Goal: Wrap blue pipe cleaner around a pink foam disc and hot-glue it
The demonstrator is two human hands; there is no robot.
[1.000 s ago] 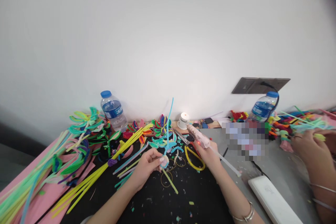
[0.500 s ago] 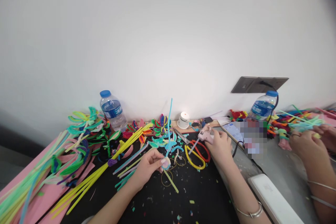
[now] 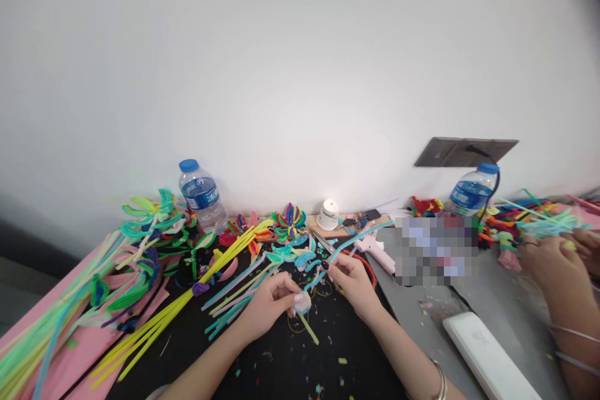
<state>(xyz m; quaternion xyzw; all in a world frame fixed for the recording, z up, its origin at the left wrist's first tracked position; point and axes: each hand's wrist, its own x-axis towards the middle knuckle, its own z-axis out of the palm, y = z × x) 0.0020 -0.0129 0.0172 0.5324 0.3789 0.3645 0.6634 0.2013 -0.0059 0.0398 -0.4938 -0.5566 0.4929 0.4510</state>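
My left hand is closed, pinching a small pale round pipe-cleaner piece above the black mat. A green stem sticks out below that piece. From its upper side a light blue pipe cleaner runs up to the right. My right hand grips this blue strand between thumb and finger, a short way from the round piece. Beyond my right hand lies a pale pink glue gun. Scissors lie behind my hands, their handles partly hidden by my right hand.
Bundles of yellow pipe cleaners and finished flowers cover the left. Water bottles stand by the wall, with a white cup between them. A white power bank-like block lies right, near another person's hands.
My right hand has let go of the glue gun, moved left and taken hold of the blue pipe cleaner. That strand, formerly upright, now bends to the right.
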